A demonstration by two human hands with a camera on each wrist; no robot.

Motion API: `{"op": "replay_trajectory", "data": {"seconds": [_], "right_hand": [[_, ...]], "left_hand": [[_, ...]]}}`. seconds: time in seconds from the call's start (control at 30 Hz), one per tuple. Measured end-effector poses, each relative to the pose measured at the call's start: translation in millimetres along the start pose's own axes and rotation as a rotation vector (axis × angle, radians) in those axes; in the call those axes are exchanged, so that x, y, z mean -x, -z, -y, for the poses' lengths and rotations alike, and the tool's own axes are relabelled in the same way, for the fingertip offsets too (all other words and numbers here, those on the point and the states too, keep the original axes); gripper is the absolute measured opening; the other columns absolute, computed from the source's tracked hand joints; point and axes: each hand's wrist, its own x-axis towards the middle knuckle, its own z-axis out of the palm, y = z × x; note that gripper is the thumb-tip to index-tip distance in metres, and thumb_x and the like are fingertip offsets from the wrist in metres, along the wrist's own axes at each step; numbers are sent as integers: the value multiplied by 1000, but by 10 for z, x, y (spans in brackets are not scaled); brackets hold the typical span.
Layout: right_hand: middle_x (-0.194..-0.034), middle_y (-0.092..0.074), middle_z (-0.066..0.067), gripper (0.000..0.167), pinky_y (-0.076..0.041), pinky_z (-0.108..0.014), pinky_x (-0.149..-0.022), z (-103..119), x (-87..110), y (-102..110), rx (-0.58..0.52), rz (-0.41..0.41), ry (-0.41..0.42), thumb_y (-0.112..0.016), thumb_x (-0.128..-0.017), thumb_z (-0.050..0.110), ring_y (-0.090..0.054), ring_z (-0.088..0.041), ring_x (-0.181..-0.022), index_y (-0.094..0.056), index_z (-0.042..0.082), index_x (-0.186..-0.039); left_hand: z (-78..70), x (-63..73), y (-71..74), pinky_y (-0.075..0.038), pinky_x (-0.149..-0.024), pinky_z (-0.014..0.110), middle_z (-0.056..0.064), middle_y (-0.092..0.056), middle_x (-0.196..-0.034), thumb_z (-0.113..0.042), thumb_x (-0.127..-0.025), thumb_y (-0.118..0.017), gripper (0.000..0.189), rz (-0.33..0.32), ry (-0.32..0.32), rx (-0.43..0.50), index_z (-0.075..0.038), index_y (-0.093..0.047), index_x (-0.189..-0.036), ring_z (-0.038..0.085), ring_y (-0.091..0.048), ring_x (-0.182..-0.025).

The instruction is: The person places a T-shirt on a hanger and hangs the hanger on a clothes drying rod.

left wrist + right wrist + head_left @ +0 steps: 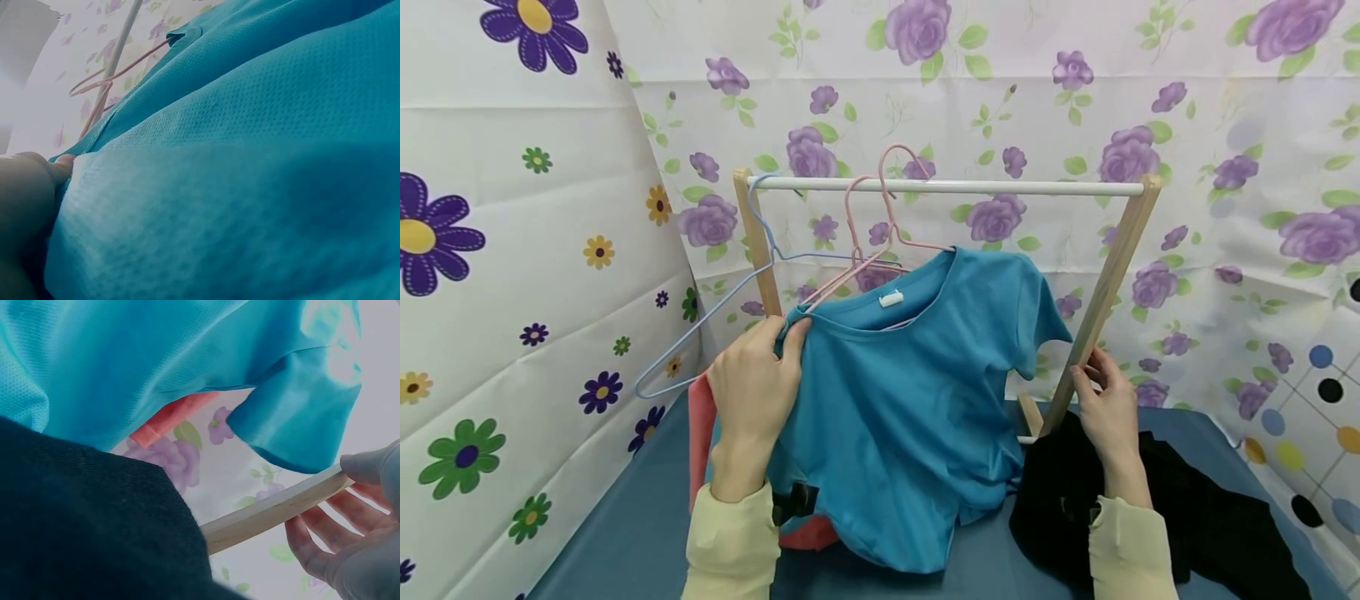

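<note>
A blue T-shirt (910, 375) hangs on a pink hanger (891, 208), whose hook rises above the white rail (1000, 187); whether the hook rests on it I cannot tell. My left hand (756, 396) pinches the shirt at the neckline's left shoulder. In the left wrist view the blue cloth fills most of the picture, with the thumb (62, 167) on its edge. My right hand (1107, 408) holds the wooden post (1101, 308) of the clothes rack, thumb on one side and fingers on the other, as the right wrist view also shows. The shirt's right sleeve (300, 412) hangs beside that post.
A bare blue hanger (700, 321) hangs at the rail's left end. Another pink hanger (852, 217) and a coral garment (698, 433) are behind the T-shirt. Black clothing (1195, 508) lies on the blue tabletop (602, 517) at the right. Flowered sheets (1210, 333) enclose the table.
</note>
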Motion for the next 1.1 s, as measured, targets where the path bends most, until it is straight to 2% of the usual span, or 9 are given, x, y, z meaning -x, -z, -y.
{"op": "replay_trajectory", "data": {"seconds": [0.37, 0.7, 0.87, 1.1], "right_hand": [[-134, -55, -15, 46, -46, -48, -91, 2, 12, -16, 10, -20, 0, -52, -103, 25, -56, -31, -118, -45, 10, -146], [-134, -56, -14, 46, -46, -48, -91, 2, 14, -15, 8, -23, -1, -53, -102, 25, -56, -29, -119, -46, 11, -146], [-134, -56, -14, 46, -46, -49, -92, -10, 21, -18, 5, -25, -2, -53, -102, 25, -56, -29, -119, -46, 11, -146], [-135, -55, -15, 48, -45, -51, -92, -6, 22, -20, -2, -19, 3, -52, -103, 26, -55, -31, -121, -43, 11, -148]], "left_hand": [[-19, -29, -94, -35, -44, 34, 4, -48, -56, -32, -96, -64, 34, 42, -15, -5, -8, -61, -72, 24, -50, -48], [-36, 39, -158, -35, -41, 32, 4, -50, -56, -32, -96, -65, 31, 72, -36, -14, -9, -64, -76, 22, -49, -46], [-36, 79, -188, -39, -44, 32, 5, -58, -61, -32, -96, -65, 29, 94, -35, -15, -9, -67, -80, 21, -53, -49], [-30, 126, -207, -41, -46, 32, 5, -57, -62, -31, -95, -66, 28, 103, -26, -1, -8, -66, -80, 20, -52, -50]]}}
